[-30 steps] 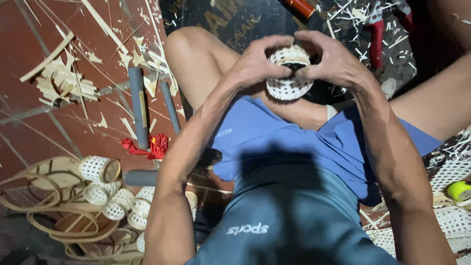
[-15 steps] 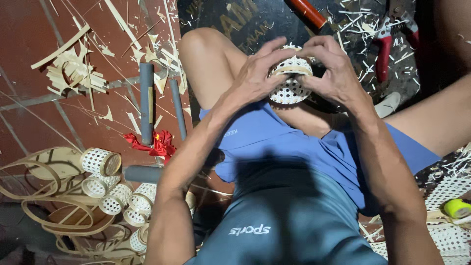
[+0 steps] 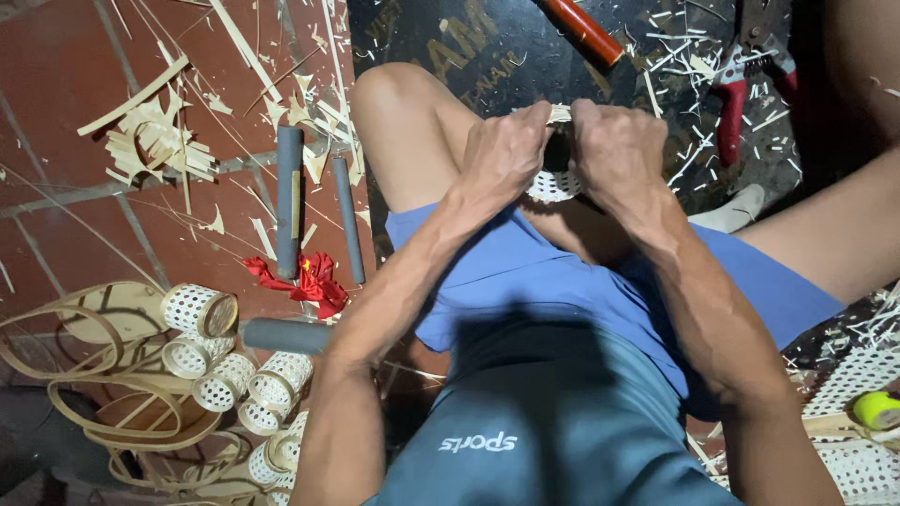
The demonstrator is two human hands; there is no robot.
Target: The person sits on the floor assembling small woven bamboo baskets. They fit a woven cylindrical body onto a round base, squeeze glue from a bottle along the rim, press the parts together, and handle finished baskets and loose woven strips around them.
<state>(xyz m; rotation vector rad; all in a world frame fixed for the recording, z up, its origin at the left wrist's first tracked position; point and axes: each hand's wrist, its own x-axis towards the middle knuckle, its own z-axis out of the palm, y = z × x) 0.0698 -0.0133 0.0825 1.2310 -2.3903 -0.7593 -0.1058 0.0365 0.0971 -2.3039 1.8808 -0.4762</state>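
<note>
Floor: red tiles [image 3: 56,84] at left, dark mat [image 3: 487,47] ahead, both littered with pale bamboo shavings.
Held piece: small white woven cylinder [image 3: 553,184], above the lap between the knees; mostly hidden, only its lower rim shows.
Left hand [image 3: 502,155]: fingers curled tight around the cylinder's left side.
Right hand [image 3: 619,155]: fingers clenched on its right side; fingertips hidden.
Left floor: finished white woven cylinders [image 3: 225,361] piled on bamboo hoops [image 3: 84,375], partly cut off; grey tubes [image 3: 289,201]; red cloth scrap [image 3: 309,281].
Top right: red-handled shears [image 3: 741,89], blades hard to make out.
</note>
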